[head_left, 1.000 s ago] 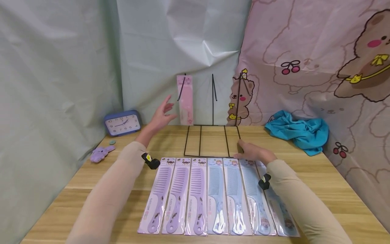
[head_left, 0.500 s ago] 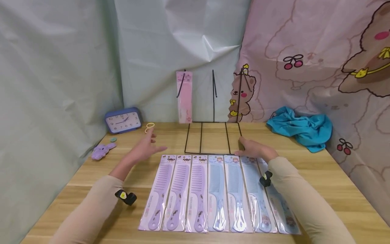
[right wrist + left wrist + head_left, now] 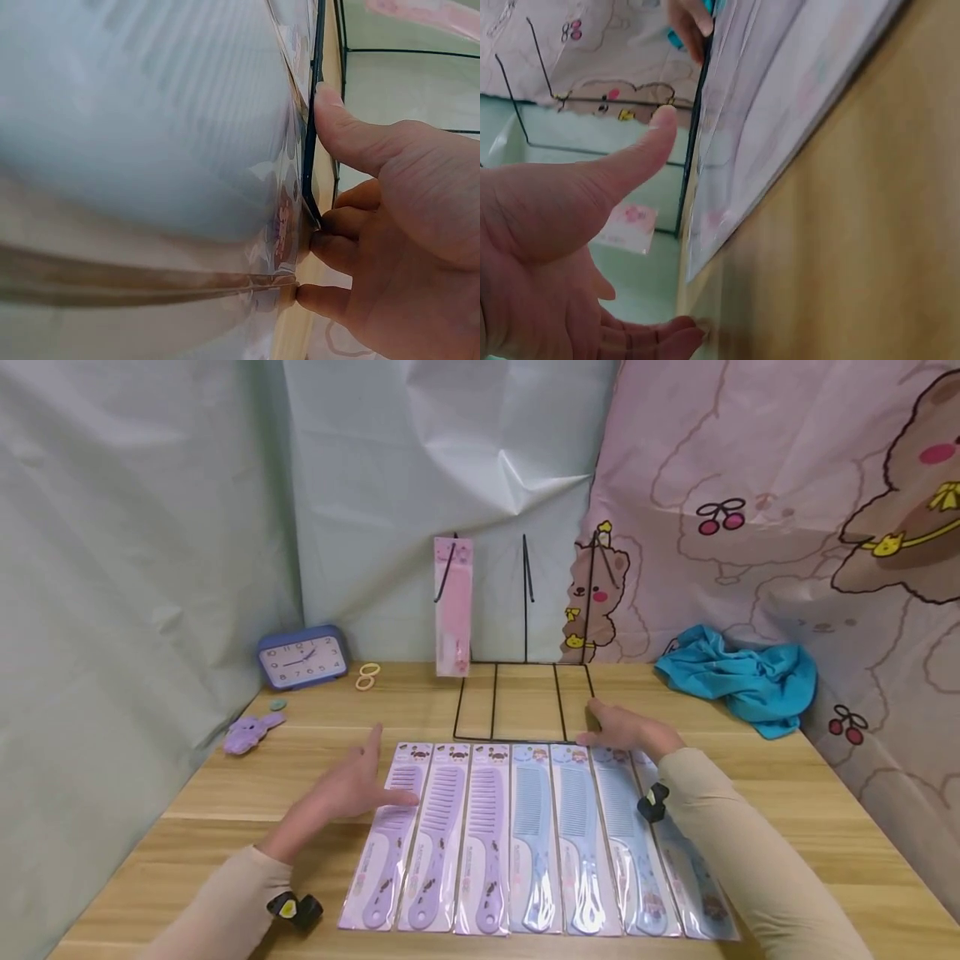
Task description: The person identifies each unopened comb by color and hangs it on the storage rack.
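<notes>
Head view: left hand (image 3: pixel 341 793), fingers (image 3: pixel 390 797) straight and spread, resting on outermost purple comb pack (image 3: pixel 388 835). Slick sleeve: sideways push could skew row. Farther, right hand (image 3: pixel 626 731), fingers curled at wire rack (image 3: pixel 522 702) base corner; nudge could unhook pink comb (image 3: pixel 454 606).

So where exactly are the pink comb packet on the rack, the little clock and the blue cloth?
pink comb packet (image 3: pixel 453 602), head view, middle of the hanging packet.
clock (image 3: pixel 302 658), head view, centre of its face.
blue cloth (image 3: pixel 738 681), head view, middle of the crumpled heap.
</notes>
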Available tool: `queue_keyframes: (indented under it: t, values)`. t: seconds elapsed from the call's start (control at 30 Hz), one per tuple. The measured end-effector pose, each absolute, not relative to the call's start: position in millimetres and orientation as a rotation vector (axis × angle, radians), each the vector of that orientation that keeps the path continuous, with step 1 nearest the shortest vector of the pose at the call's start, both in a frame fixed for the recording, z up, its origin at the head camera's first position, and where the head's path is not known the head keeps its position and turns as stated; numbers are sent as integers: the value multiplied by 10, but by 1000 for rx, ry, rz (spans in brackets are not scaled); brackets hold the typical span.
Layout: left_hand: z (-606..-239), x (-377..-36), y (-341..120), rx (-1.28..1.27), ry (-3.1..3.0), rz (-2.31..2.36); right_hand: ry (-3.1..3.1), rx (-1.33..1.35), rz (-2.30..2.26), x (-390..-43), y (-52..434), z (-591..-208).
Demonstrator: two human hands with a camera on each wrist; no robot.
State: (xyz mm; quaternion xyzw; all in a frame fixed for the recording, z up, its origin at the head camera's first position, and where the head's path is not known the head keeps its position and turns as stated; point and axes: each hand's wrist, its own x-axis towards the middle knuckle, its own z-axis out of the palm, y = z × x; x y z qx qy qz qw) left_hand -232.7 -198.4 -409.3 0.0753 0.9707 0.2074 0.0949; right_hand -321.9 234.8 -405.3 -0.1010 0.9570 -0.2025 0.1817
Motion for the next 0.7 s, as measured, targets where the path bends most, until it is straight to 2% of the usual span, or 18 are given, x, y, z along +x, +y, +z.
queue_keyframes:
  t: [0.3, 0.7]
  values:
    - [-4105, -2182, -1952, 241, 2904, 594, 2714, -324, -555, -3249, 2344, -4081]
    - [-4181, -2463, -2283, 429, 2595, 1287, 2710, -314, -562, -3219, 2355, -4066]
